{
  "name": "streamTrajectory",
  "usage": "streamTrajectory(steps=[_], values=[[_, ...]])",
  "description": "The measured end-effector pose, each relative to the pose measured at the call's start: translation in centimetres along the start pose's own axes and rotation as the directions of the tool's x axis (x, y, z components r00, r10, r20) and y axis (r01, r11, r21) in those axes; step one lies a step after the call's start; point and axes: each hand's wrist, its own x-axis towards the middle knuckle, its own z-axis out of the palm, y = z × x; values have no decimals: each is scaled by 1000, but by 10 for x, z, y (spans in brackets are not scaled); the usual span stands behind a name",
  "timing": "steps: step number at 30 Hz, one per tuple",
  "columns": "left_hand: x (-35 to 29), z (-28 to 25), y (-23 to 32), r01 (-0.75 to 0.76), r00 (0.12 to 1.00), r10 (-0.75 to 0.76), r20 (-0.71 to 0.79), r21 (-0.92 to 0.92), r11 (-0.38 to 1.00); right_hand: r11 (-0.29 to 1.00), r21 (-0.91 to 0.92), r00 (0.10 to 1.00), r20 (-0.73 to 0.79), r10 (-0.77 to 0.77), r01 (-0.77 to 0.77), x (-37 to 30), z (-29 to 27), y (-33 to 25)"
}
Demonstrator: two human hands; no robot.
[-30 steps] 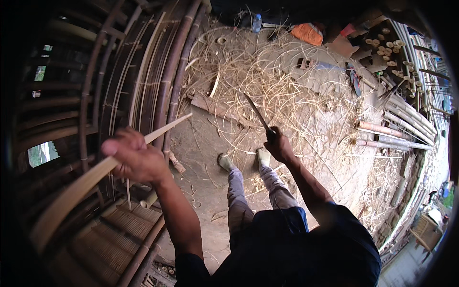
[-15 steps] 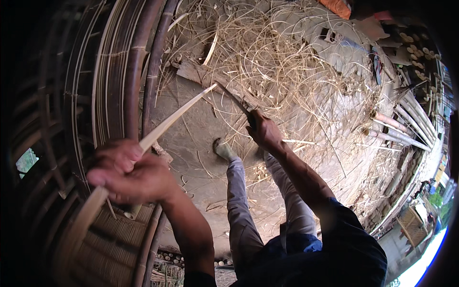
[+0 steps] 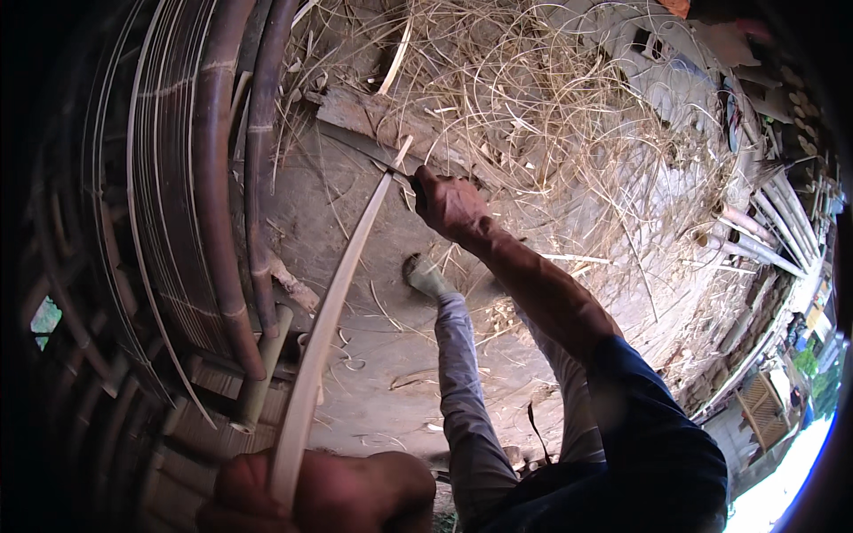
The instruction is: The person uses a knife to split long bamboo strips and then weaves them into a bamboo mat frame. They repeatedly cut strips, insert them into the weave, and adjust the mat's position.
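Observation:
A long pale bamboo strip (image 3: 317,355) slants from the lower edge up toward the middle of the picture. Fingers of my left hand (image 3: 315,491) are wrapped round its near part, close to the lower edge. My right hand (image 3: 451,206) grips a knife whose handle is mostly hidden in the fist. The dark, narrow knife blade (image 3: 360,153) points left and crosses the strip close to its far end. A short bit of the strip shows beyond the blade.
Dark bamboo poles and slats (image 3: 218,160) stand along the left. Curled bamboo shavings (image 3: 542,98) cover the ground ahead, with a flat board (image 3: 355,114) among them. Bamboo poles (image 3: 755,249) lie at the right. My foot (image 3: 428,275) is on the ground below the knife.
My left hand has moved down and nearer, drawing the strip back to a steeper slant. My right hand has shifted left and up, its blade now lying across the strip and pointing left.

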Motion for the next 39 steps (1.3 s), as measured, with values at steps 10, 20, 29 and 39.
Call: streamTrajectory(steps=[10, 20, 29, 39], values=[[10, -16, -2, 78, 997, -78, 15, -15, 997, 993, -64, 962, 248, 114, -101, -2, -9, -2], [17, -34, -1, 66, 996, -67, 63, 21, 998, 995, -93, 955, 296, 6, 23, 1, -12, -21], [16, -40, 2, 70, 997, -70, 10, 17, 997, 979, -57, 971, 151, -185, 196, -7, 0, -26], [15, -46, 0, 78, 997, -78, -24, 2, 997, 937, -94, 935, -87, -344, 336, -22, 7, 6]])
